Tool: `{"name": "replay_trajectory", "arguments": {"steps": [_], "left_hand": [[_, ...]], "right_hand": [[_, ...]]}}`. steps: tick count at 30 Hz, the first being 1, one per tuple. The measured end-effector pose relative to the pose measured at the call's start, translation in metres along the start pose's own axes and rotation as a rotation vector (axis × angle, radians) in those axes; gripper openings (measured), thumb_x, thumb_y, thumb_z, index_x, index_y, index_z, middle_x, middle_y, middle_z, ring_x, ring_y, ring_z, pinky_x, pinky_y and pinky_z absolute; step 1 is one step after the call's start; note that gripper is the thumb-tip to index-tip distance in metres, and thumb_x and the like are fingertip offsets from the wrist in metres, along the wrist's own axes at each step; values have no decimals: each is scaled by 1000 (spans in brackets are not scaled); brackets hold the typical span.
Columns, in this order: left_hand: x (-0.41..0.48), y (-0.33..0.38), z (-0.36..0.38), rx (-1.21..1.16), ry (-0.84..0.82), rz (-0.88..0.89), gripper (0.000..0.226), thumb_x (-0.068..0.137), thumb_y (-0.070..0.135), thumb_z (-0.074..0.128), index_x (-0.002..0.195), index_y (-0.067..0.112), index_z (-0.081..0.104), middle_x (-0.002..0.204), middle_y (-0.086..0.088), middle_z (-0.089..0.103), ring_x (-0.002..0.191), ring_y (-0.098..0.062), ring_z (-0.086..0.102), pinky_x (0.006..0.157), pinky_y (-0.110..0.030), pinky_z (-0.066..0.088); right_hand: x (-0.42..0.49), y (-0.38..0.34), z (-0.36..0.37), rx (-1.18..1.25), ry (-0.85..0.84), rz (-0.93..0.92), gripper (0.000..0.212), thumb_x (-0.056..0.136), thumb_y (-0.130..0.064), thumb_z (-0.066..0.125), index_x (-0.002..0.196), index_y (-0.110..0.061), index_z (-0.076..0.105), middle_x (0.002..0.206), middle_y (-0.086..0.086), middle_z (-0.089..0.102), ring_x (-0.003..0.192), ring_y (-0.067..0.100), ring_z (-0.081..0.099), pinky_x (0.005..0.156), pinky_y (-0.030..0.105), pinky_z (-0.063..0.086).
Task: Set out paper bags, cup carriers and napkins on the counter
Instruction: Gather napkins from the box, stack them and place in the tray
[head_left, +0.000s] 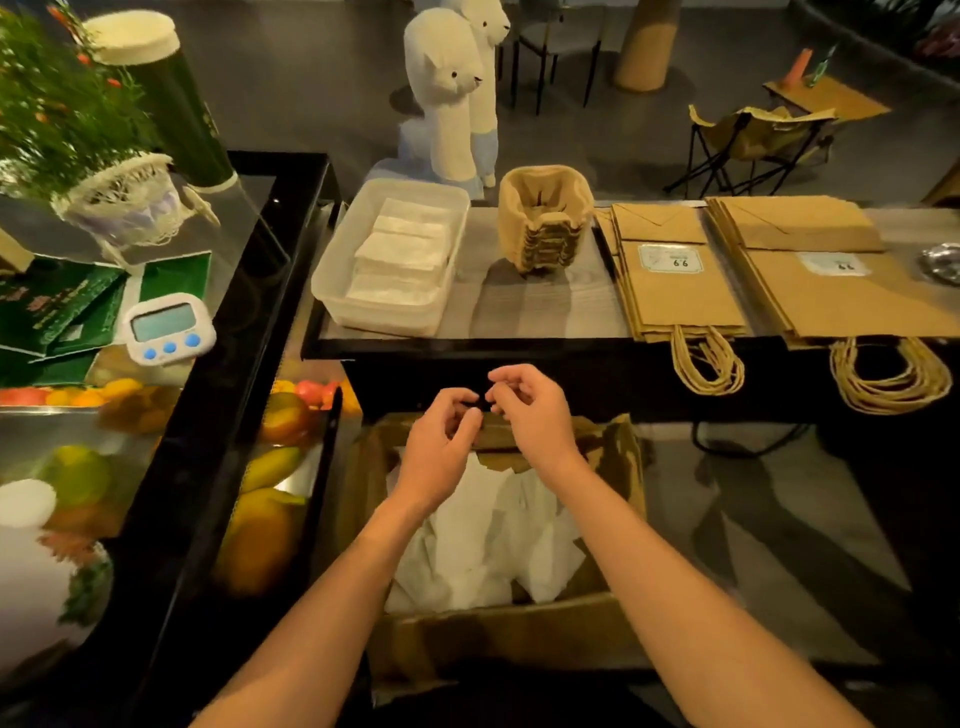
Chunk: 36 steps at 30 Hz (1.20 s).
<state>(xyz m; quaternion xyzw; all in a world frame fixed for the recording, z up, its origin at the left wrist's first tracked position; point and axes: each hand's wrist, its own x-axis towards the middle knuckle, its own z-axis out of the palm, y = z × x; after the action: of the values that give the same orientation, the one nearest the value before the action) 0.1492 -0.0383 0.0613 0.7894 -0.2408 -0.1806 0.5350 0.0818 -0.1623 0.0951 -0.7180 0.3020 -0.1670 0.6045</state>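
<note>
Left hand (441, 441) and right hand (530, 415) together at 6 o'clock over a cardboard box (498, 623), fingers curled; grip unclear. On the desk (545, 312): napkins (400, 260) at 11 o'clock, cup carriers (543, 228) at 12, paper bags (680, 291) at 2.

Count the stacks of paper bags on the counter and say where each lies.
2. One stack of paper bags lies just right of the cup carriers; the second stack lies further right, running to the picture's edge. More may sit out of view.
</note>
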Motion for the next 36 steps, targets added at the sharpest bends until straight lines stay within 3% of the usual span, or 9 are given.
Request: {"name": "replay_trajectory", "arguments": {"steps": [4,10,14,18,21,23,27,31,36], "left_hand": [[-21,-46,19,28,-63,-201,13,105,27,55,117,28,56,104,3,69,79,-4,69,78,-32,57],[-45,-94,25,137,-139,-412,14,104,27,55,118,30,56,113,0,69,90,-11,71,66,-21,46],[-55,-111,31,180,-209,-503,14,105,31,55,118,31,55,121,1,64,102,-19,68,70,-25,50],[-56,-116,39,219,-291,-512,18,105,27,54,123,24,56,125,-1,62,106,-19,65,75,-21,49],[-55,-115,47,269,-333,-525,24,105,23,55,128,19,56,121,3,58,106,-14,57,71,-15,43],[-53,-116,52,305,-345,-524,27,105,22,55,131,17,56,119,4,56,104,-12,53,77,-18,43],[-54,-119,54,330,-392,-554,27,105,23,56,131,18,56,128,-2,60,108,-15,55,88,-24,44],[-56,-117,53,320,-390,-577,25,104,23,57,128,18,58,127,0,61,116,-19,59,91,-24,47],[-60,-117,56,280,-393,-614,20,104,23,57,123,18,60,120,1,64,109,-17,61,90,-24,47]], "right_hand": [[-17,49,1,-53,-19,201,25,100,-13,59,122,-25,61,101,-4,70,92,8,67,80,22,54],[-38,112,4,-208,-124,418,23,104,-17,54,125,-26,55,118,-2,61,103,15,59,71,18,44],[-39,141,8,-378,-127,579,30,102,-15,58,130,-24,53,139,3,52,126,26,53,95,30,49],[-43,154,-2,-606,-50,719,41,99,-27,62,138,-23,48,151,8,38,135,30,42,93,34,44],[-46,159,-8,-671,-65,844,60,97,-33,62,148,-17,34,157,14,28,139,36,37,108,46,42],[-45,158,-8,-656,-82,880,62,97,-32,62,149,-17,32,154,15,33,134,37,44,104,48,47],[-46,157,-3,-442,-34,919,55,97,-22,65,143,-19,36,139,11,51,116,34,58,66,34,49],[-44,161,-3,-231,53,977,46,92,-18,73,132,-12,50,138,11,57,124,33,56,94,40,51],[-42,156,-7,-322,-109,988,65,94,-11,70,149,-11,37,150,13,46,135,34,48,98,38,48]]}}
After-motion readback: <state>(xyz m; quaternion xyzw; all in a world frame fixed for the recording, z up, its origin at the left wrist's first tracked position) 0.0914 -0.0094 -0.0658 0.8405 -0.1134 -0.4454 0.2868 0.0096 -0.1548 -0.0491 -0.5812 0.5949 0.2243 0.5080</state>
